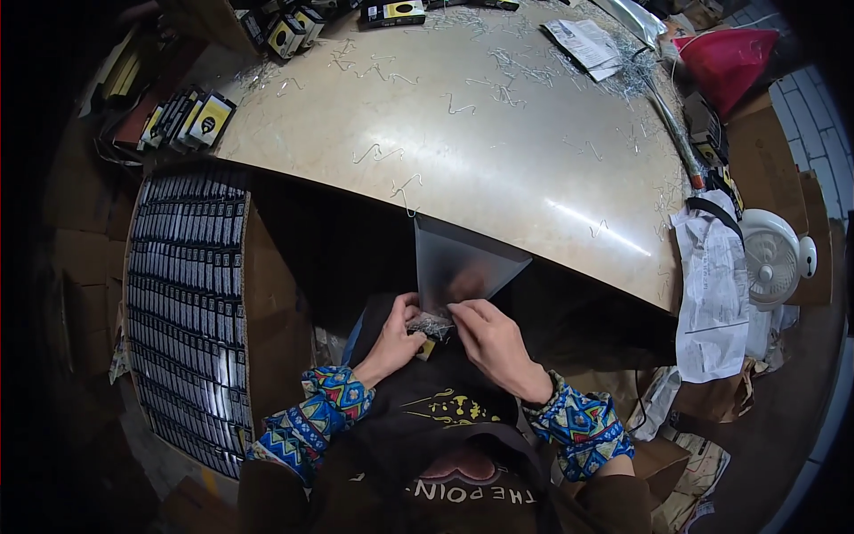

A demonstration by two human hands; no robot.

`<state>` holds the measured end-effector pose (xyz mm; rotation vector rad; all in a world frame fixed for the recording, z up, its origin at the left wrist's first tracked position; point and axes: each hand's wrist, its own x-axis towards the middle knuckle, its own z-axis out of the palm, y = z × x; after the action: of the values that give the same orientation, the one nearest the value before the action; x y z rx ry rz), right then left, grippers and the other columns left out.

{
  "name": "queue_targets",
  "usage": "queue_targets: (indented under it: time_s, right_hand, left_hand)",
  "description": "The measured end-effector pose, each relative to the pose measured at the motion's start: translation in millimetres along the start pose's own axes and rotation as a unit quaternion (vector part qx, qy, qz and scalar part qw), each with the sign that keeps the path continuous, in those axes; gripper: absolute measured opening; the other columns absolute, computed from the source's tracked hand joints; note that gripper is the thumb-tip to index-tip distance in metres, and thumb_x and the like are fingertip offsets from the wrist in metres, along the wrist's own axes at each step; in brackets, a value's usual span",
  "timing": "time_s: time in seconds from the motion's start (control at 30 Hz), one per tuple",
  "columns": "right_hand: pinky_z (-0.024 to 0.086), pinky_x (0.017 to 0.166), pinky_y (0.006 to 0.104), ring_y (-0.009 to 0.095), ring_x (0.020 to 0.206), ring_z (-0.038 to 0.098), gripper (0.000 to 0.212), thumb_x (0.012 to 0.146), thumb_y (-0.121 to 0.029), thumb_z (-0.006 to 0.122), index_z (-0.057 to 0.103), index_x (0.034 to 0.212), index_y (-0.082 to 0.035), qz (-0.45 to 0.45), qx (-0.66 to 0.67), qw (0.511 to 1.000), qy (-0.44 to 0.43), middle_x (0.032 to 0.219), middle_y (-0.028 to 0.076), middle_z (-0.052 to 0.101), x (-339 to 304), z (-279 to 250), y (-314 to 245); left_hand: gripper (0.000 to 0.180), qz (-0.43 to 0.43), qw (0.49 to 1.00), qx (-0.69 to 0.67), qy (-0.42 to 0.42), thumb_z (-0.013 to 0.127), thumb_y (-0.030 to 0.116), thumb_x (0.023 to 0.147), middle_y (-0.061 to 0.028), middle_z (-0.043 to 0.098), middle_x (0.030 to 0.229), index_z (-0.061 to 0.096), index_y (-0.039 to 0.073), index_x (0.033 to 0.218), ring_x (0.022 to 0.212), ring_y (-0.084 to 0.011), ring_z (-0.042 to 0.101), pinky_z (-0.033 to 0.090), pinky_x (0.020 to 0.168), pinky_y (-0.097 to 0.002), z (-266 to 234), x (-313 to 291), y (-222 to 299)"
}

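Note:
My left hand (pixel 397 331) and my right hand (pixel 492 336) meet over my lap, just below the near edge of the beige table (pixel 498 151). Together they pinch the lower end of a clear plastic bag (pixel 458 262) that stands up between them. A small bunch of thin metal wire hooks (pixel 431 326) sits at the bag's bottom between my fingertips. A small yellow and black piece (pixel 426 349) shows under my left fingers. Both sleeves have a bright patterned cuff.
Loose wire hooks (pixel 405 191) lie scattered over the table, with a dense pile (pixel 636 71) at the back right. A cardboard box (pixel 191 303) packed with rows of black packages stands at my left. A white fan (pixel 772 258), papers (pixel 712 294) and a red bag (pixel 729 58) are at the right.

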<state>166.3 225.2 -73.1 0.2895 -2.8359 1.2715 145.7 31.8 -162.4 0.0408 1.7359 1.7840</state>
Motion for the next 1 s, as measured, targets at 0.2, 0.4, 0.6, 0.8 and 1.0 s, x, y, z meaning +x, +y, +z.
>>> queue_targets:
  time_s: [0.2, 0.4, 0.6, 0.8, 1.0]
  right_hand:
    - [0.053, 0.07, 0.0402, 0.041, 0.082, 0.064, 0.025, 0.09, -0.013, 0.064, 0.063, 0.11, 0.002, 0.035, 0.066, 0.994, -0.085, 0.095, 0.023, 0.067, -4, 4, -1]
    - [0.053, 0.061, 0.0263, 0.011, 0.068, 0.067, 0.018, 0.092, -0.007, 0.062, 0.068, 0.105, 0.004, 0.19, 0.21, 0.958, -0.049, 0.08, 0.013, 0.071, 26, -9, -22]
    - [0.054, 0.066, 0.0275, 0.018, 0.075, 0.068, 0.021, 0.089, -0.006, 0.067, 0.069, 0.109, 0.0, 0.008, 0.099, 0.989, 0.105, 0.092, 0.013, 0.07, 41, -18, -31]
    - [0.048, 0.094, 0.04, 0.038, 0.118, 0.052, 0.032, 0.085, -0.018, 0.073, 0.069, 0.114, -0.006, -0.125, -0.02, 0.992, 0.015, 0.129, 0.02, 0.056, 48, -35, -28]
    - [0.051, 0.089, 0.034, 0.025, 0.105, 0.062, 0.03, 0.084, -0.013, 0.074, 0.069, 0.112, -0.003, -0.026, 0.207, 0.976, 0.065, 0.12, 0.016, 0.063, 44, -32, -32]
  left_hand:
    - [0.066, -0.051, 0.99, -0.103, -0.078, 0.052, -0.015, 0.076, -0.0107, 0.057, 0.111, 0.031, 0.001, 0.137, 0.108, -0.0177, 0.058, 0.047, 0.094, -0.028, -20, -20, 18]
    - [0.066, 0.08, 0.996, -0.043, -0.008, 0.067, 0.0, 0.075, -0.0126, 0.057, 0.124, 0.041, -0.001, 0.136, 0.116, -0.019, 0.056, 0.044, 0.099, -0.0304, -11, -18, 59]
    - [0.078, 0.121, 0.969, 0.189, 0.105, 0.078, 0.014, 0.073, -0.0229, 0.055, 0.123, 0.035, 0.001, 0.136, 0.112, -0.0364, 0.059, 0.048, 0.094, -0.0386, 13, -17, 91]
    - [0.08, 0.206, 0.919, 0.3, 0.154, 0.082, 0.015, 0.071, -0.0209, 0.057, 0.115, 0.035, 0.003, 0.134, 0.104, -0.0339, 0.062, 0.05, 0.088, -0.0381, 13, -5, 104]
    - [0.079, 0.182, 0.958, 0.17, 0.142, 0.08, 0.014, 0.072, -0.0237, 0.054, 0.12, 0.035, 0.001, 0.134, 0.107, -0.0391, 0.059, 0.049, 0.09, -0.0408, 12, 6, 105]
